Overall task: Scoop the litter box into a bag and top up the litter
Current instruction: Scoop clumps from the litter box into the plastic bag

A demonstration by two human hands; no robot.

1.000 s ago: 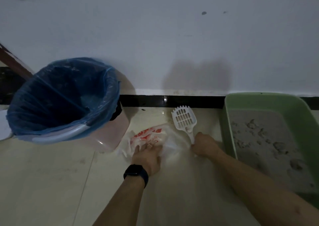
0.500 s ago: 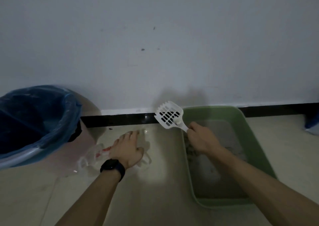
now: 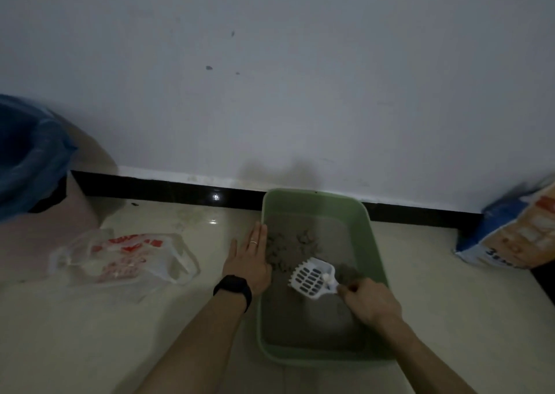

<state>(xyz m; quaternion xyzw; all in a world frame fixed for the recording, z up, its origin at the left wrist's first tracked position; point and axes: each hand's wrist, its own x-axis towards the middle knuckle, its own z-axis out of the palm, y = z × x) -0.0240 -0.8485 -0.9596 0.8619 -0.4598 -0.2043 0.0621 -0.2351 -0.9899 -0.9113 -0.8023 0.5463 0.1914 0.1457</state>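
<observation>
Two hands at litter box (image 3: 374, 243): right hand (image 3: 371, 302) gripped scoop (image 3: 313, 278) over litter, left hand (image 3: 249, 261) lay open, flat on its left rim.

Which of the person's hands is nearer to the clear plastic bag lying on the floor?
The left. The left hand rests flat against the green litter box's left rim, beside the plastic bag. The right hand is over the box, holding the white scoop.
</observation>
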